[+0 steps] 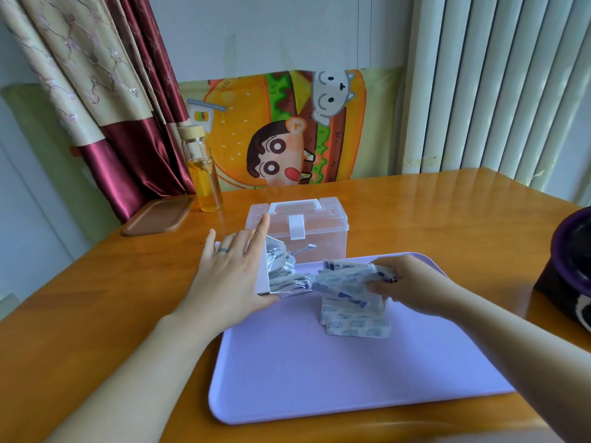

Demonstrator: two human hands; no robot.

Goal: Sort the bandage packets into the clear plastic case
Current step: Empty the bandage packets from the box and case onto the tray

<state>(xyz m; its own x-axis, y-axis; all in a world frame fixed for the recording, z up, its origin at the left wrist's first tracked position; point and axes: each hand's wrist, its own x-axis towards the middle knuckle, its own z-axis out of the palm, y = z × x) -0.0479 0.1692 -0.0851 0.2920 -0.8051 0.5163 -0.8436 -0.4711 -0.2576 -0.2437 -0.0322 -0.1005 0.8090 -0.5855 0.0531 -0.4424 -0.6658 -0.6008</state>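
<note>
A white box (263, 276) is held steady on its side at the edge of the purple tray (335, 372) by the left hand (230, 276), whose fingers are spread flat. A bunch of bandage packets (343, 279) is pinched in the right hand (412, 282). More packets are piled on the tray below. The clear case (297, 230) is seen shut on the table (96, 298), just behind the tray.
</note>
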